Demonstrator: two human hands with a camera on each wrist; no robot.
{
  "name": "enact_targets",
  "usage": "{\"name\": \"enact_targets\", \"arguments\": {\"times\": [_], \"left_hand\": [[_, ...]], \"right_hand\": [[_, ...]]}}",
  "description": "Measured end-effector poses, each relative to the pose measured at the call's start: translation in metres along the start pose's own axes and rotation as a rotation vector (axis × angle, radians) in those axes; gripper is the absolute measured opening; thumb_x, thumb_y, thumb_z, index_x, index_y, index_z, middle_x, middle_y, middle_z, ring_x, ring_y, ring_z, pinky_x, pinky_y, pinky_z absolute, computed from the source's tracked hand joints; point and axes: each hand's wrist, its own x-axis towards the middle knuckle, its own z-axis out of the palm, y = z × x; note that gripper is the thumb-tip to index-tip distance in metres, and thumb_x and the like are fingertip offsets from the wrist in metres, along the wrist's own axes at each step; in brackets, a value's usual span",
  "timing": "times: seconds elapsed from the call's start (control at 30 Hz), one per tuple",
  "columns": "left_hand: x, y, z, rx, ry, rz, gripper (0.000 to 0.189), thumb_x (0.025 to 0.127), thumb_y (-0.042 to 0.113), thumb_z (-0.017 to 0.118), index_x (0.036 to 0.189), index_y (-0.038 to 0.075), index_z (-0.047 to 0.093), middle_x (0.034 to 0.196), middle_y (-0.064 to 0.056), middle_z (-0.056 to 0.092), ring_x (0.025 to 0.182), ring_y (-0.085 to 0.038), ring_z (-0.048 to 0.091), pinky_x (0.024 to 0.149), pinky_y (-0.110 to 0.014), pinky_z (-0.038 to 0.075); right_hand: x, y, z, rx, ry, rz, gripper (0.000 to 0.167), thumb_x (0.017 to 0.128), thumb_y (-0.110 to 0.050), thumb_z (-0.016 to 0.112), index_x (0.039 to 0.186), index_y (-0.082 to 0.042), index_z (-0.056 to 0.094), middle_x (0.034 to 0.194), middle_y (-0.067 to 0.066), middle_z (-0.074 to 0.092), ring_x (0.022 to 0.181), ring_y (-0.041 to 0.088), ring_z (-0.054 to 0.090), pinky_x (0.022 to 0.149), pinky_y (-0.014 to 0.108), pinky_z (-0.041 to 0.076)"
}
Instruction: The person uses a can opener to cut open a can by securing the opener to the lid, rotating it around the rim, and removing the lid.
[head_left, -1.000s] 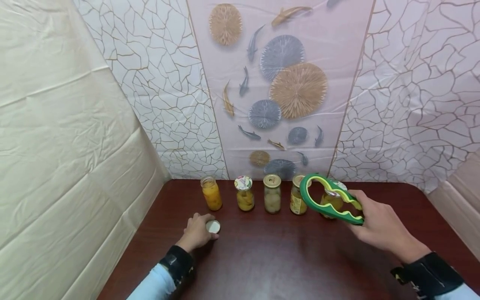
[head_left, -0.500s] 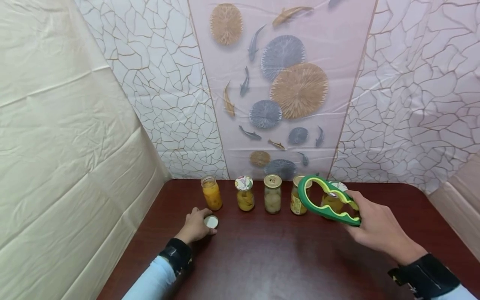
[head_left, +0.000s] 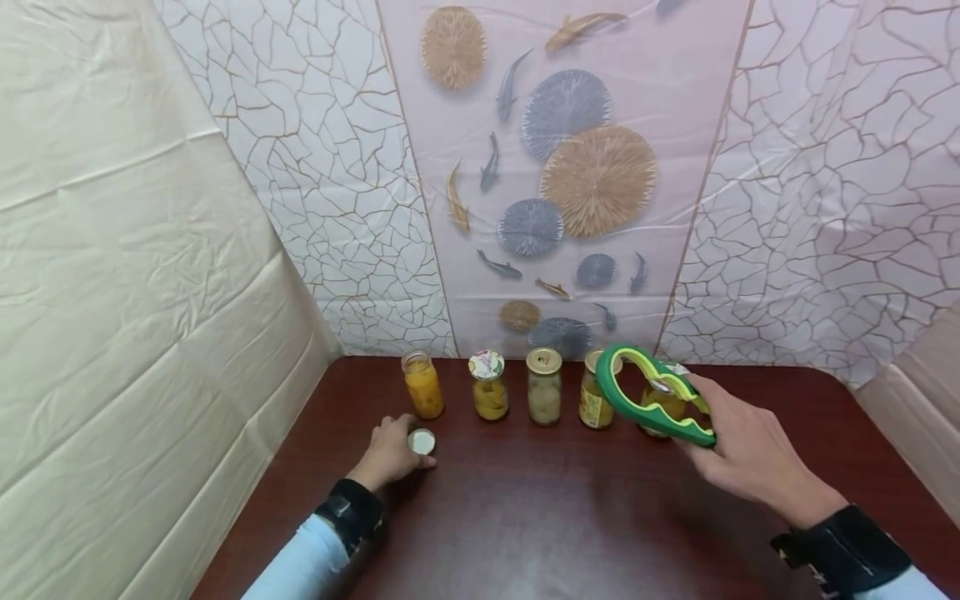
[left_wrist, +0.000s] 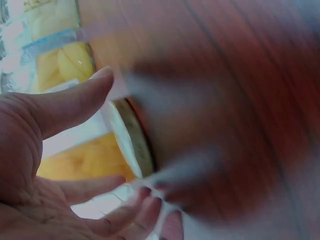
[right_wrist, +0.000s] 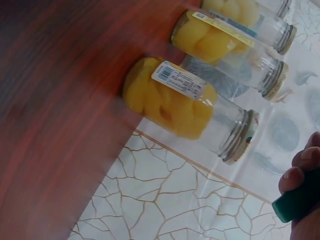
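My left hand (head_left: 392,450) is low over the table, beside a small jar lid (head_left: 422,442) that lies with its white inside up. In the left wrist view, the thumb and the loosely bent fingers are spread around this gold-rimmed lid (left_wrist: 134,137), with a slight gap at the thumb. My right hand (head_left: 757,446) grips one end of a green jar opener (head_left: 654,421) with a light-green scalloped inner edge, held above the table. Behind the opener stands a lidded jar of yellow fruit (right_wrist: 167,102), partly covered by it in the head view.
Along the back of the dark red table (head_left: 525,517) stand an open jar of orange fruit (head_left: 424,390), a jar with a patterned lid (head_left: 490,400), a gold-lidded jar of pale fruit (head_left: 544,396) and a labelled jar (head_left: 594,408). Patterned cloth (head_left: 360,208) hangs behind them.
My left hand and the lid have shifted slightly away from me and left; the thumb has now come off the lid's edge. My right hand has drifted slightly left with the jar opener.
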Motion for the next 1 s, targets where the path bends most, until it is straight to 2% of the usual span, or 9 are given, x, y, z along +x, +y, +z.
{"name": "enact_targets", "arguments": {"times": [0.13, 0.23, 0.37, 0.47, 0.57, 0.73, 0.93, 1.0], "left_hand": [[-0.014, 0.011, -0.002, 0.008, 0.07, -0.001, 0.085, 0.081, 0.037, 0.095, 0.15, 0.004, 0.056, 0.138, -0.023, 0.058, 0.128, -0.042, 0.053, 0.102, -0.064, 0.046], [-0.031, 0.021, -0.002, -0.01, 0.103, 0.032, 0.088, 0.084, 0.038, 0.093, 0.153, 0.002, 0.053, 0.144, -0.024, 0.057, 0.133, -0.043, 0.052, 0.101, -0.063, 0.044], [-0.051, 0.039, -0.002, -0.069, 0.081, 0.106, 0.084, 0.086, 0.039, 0.091, 0.153, 0.004, 0.054, 0.148, -0.022, 0.057, 0.137, -0.042, 0.052, 0.105, -0.065, 0.042], [-0.058, 0.05, 0.0, -0.126, 0.043, 0.173, 0.081, 0.087, 0.04, 0.09, 0.152, 0.006, 0.055, 0.148, -0.021, 0.057, 0.137, -0.042, 0.051, 0.108, -0.067, 0.039], [-0.063, 0.058, 0.004, -0.172, 0.006, 0.238, 0.078, 0.089, 0.04, 0.088, 0.151, 0.006, 0.056, 0.147, -0.02, 0.059, 0.137, -0.042, 0.053, 0.111, -0.069, 0.038], [-0.066, 0.064, 0.012, -0.21, -0.074, 0.312, 0.072, 0.095, 0.043, 0.082, 0.151, 0.007, 0.056, 0.146, -0.021, 0.061, 0.136, -0.04, 0.057, 0.112, -0.064, 0.046], [-0.064, 0.074, 0.019, -0.213, -0.126, 0.317, 0.071, 0.098, 0.049, 0.077, 0.153, 0.011, 0.056, 0.149, -0.019, 0.059, 0.136, -0.038, 0.057, 0.11, -0.064, 0.048], [-0.061, 0.078, 0.02, -0.218, -0.136, 0.308, 0.071, 0.098, 0.051, 0.076, 0.154, 0.011, 0.055, 0.154, -0.02, 0.056, 0.144, -0.043, 0.051, 0.115, -0.067, 0.044]], "right_hand": [[0.003, -0.002, -0.001, -0.01, 0.0, -0.011, 0.083, 0.074, -0.022, 0.09, 0.147, -0.006, 0.053, 0.118, 0.015, 0.075, 0.094, 0.028, 0.073, 0.063, 0.045, 0.055], [0.003, -0.004, -0.001, -0.031, -0.018, -0.007, 0.082, 0.073, -0.022, 0.09, 0.144, -0.002, 0.052, 0.108, 0.014, 0.075, 0.084, 0.021, 0.07, 0.058, 0.036, 0.05], [-0.001, -0.006, 0.001, -0.039, -0.01, 0.016, 0.082, 0.072, -0.02, 0.093, 0.136, 0.001, 0.046, 0.083, 0.008, 0.071, 0.064, 0.005, 0.054, 0.052, 0.025, 0.038], [-0.004, -0.005, 0.005, -0.036, 0.021, 0.023, 0.081, 0.068, -0.018, 0.095, 0.129, 0.0, 0.044, 0.074, 0.003, 0.067, 0.058, 0.0, 0.045, 0.05, 0.023, 0.034], [-0.003, -0.004, 0.009, -0.033, 0.042, 0.01, 0.073, 0.066, -0.019, 0.098, 0.119, -0.005, 0.049, 0.072, -0.002, 0.063, 0.058, -0.001, 0.043, 0.049, 0.022, 0.033], [-0.001, -0.003, 0.011, -0.009, 0.048, -0.006, 0.058, 0.065, -0.022, 0.1, 0.099, -0.016, 0.053, 0.075, -0.007, 0.055, 0.063, 0.0, 0.039, 0.051, 0.02, 0.032], [0.006, -0.003, 0.011, 0.001, 0.071, -0.04, 0.05, 0.065, -0.019, 0.098, 0.096, -0.018, 0.059, 0.081, -0.007, 0.059, 0.066, 0.001, 0.045, 0.051, 0.021, 0.037], [0.009, -0.003, 0.011, -0.006, 0.081, -0.068, 0.041, 0.067, -0.019, 0.096, 0.093, -0.02, 0.063, 0.087, -0.007, 0.06, 0.066, 0.001, 0.044, 0.05, 0.021, 0.037]]}}
